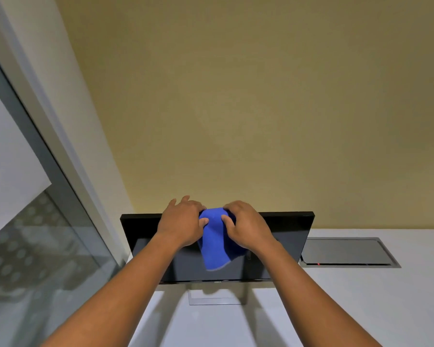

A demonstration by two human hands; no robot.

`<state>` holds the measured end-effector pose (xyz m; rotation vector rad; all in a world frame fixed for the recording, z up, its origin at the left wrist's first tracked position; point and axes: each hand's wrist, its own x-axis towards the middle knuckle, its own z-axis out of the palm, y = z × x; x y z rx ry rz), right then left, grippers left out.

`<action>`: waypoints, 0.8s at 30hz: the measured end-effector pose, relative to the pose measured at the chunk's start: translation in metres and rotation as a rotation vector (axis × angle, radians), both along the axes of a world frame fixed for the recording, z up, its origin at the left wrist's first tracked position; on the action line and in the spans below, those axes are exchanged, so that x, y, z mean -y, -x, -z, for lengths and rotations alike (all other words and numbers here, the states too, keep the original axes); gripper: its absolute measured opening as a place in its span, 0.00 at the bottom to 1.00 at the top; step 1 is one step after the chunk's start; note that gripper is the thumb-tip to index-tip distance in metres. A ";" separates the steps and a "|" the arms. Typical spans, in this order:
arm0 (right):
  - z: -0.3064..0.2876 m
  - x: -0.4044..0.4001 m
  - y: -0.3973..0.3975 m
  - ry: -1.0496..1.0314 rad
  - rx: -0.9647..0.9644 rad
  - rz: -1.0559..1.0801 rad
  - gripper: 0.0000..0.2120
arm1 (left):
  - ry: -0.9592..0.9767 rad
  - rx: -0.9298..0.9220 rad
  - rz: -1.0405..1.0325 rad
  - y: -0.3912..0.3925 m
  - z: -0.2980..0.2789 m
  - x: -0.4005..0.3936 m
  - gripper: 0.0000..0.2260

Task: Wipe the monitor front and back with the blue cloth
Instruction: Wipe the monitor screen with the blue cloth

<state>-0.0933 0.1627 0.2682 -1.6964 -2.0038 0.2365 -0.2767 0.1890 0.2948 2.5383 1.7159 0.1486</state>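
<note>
A black monitor [286,236] stands on a white desk, its dark screen facing me and its silver stand base [211,298] below. The blue cloth [214,244] hangs over the top edge of the monitor at its middle and drapes down the screen. My left hand [181,221] grips the cloth's left side at the top edge, with its fingers reaching over behind the monitor. My right hand [246,224] grips the cloth's right side, thumb pressed into the fabric. Both forearms stretch up from the bottom of the view.
The white desk [361,309] runs to the right, with a grey recessed cable hatch [346,251] just right of the monitor. A tan wall [236,108] rises close behind the monitor. A glass partition with a grey frame [48,196] borders the desk's left side.
</note>
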 end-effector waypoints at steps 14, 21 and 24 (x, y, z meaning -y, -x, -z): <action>-0.018 -0.028 0.053 0.122 -0.228 -0.163 0.12 | -0.206 0.152 0.008 0.023 0.045 0.013 0.28; 0.000 -0.035 0.057 0.140 0.094 -0.118 0.20 | -0.303 0.184 -0.020 0.066 0.058 -0.006 0.26; 0.004 -0.034 0.059 0.078 0.158 -0.098 0.19 | -0.298 0.191 -0.074 0.092 0.059 -0.011 0.26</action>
